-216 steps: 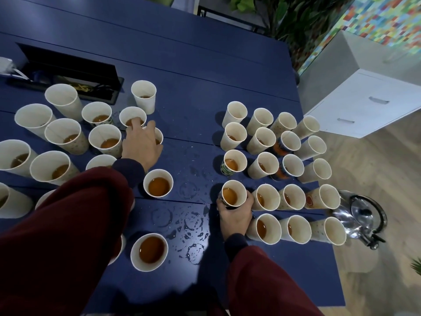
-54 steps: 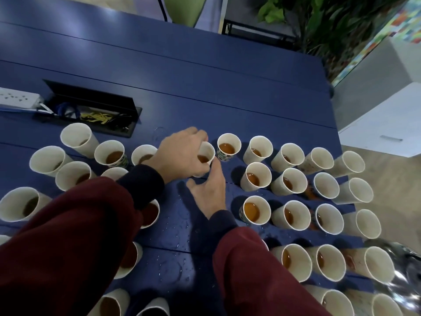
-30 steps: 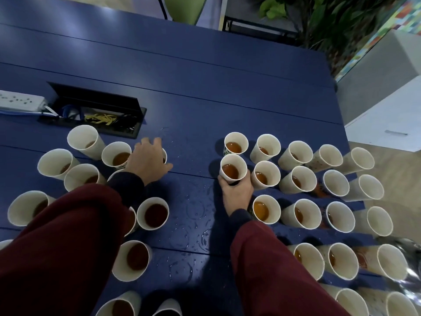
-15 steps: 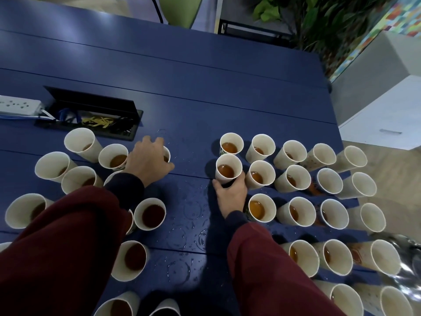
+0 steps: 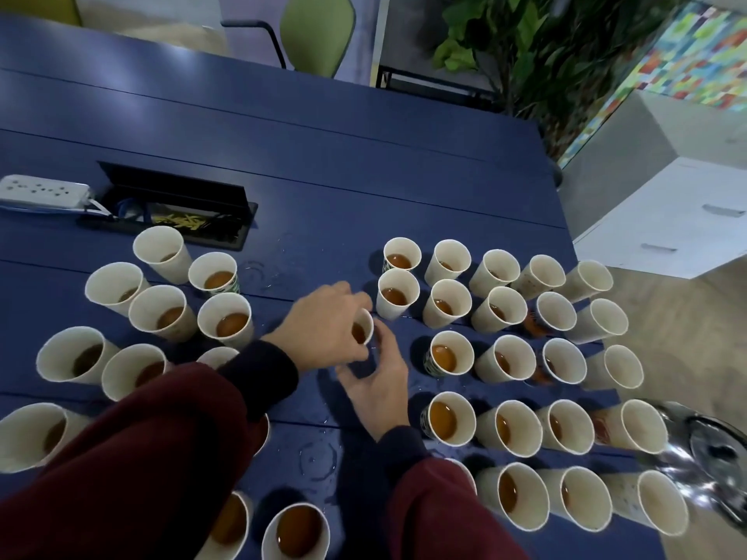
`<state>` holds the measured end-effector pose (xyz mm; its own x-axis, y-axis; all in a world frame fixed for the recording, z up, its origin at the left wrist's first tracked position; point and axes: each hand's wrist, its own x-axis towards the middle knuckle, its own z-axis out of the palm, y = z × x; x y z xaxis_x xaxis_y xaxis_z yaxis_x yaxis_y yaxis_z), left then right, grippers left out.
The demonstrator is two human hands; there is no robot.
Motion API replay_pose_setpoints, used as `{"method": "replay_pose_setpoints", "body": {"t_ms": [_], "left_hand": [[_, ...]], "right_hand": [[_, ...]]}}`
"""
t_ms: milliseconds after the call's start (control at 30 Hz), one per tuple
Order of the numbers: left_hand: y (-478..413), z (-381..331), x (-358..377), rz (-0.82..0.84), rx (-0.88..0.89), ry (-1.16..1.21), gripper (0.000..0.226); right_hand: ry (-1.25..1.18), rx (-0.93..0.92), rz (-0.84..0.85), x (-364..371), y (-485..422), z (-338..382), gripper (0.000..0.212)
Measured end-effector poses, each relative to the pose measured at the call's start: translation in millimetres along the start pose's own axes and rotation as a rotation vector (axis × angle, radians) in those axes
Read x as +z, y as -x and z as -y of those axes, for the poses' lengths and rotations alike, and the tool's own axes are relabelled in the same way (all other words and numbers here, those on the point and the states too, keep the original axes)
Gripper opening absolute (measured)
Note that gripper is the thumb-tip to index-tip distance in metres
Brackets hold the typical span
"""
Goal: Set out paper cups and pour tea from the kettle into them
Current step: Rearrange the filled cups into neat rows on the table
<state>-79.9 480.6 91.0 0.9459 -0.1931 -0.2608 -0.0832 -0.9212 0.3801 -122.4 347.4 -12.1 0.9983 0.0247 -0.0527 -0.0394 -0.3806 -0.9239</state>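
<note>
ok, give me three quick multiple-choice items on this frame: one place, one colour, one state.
1. Where is the kettle?
A) far left of the view
B) lower right, beside the cups
C) in a hand

2. What colour is the table?
A) white
B) blue
C) green

3. The held cup in the left hand is:
A) empty
B) lying on its side
C) holding tea

Answers:
1 B: the shiny kettle sits at the lower right, next to the outermost cups.
2 B: the bare tabletop is dark blue.
3 C: brown liquid shows inside the held cup that the fingers grip.
</note>
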Motion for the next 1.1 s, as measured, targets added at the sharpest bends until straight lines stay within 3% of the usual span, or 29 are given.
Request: {"method": "replay_pose_setpoints", "body": {"t_ms": [100,267,400,533,633,767,1100], "left_hand": [[11.9,-9.3,8.2,0.023,0.053,-0.005,0.051],[23.5,3.6,7.2,0.036,0.001,0.145,0.091],[31.2,33.4,9.2,-0.015,-0.161,0.061,0.078],[40.9,61.4,21.2,0.07,-0.248,-0.085,0.075],[48.7,71.7,30.2,0.112,-0.244,-0.152,0.078],[53.5,73.2,36.2,0.089,-0.21,-0.197,0.066],[52.0,66.4,37.7,0.104,-0.15,-0.324,0.064]], "right_hand": [[-0.004,-0.04,0.007,-1.1,7.1,3.6,0.057],[0.039,-0.004,-0.105,-0.7,14.0,-9.0,0.054],[0.058,0.04,-0.249,-3.9,6.0,-26.0,0.052],[0.081,0.124,-0.309,-6.6,-7.2,-36.1,0.048],[0.053,0.167,-0.325,-5.3,-11.5,-34.9,0.05],[0.066,0.221,-0.345,-2.9,-9.0,-42.9,0.053],[0.109,0.181,-0.29,-8.4,-8.2,-44.4,0.051]]}}
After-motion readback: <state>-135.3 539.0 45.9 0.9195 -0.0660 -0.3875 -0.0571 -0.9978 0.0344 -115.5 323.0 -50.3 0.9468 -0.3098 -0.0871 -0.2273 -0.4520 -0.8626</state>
